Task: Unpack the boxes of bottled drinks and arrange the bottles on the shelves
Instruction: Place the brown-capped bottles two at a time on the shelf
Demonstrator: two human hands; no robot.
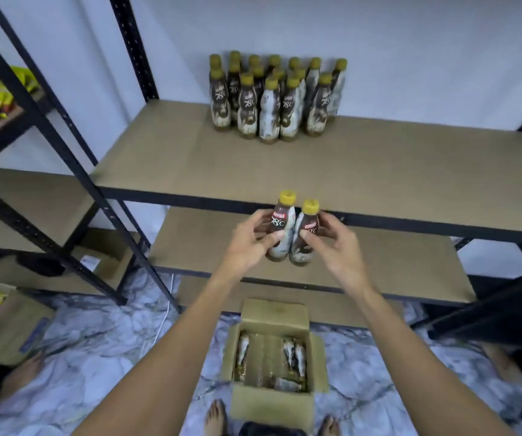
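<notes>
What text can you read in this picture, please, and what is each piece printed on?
"KOPIKO" and "78°C": left held bottle.
"KOPIKO": right held bottle.
"78°C": shelf bottles; their smaller print is blurred.
Box sticker: too blurred to read.

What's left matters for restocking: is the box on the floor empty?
Not empty. The open box holds a few bottles lying inside, with bare space between them.
</notes>
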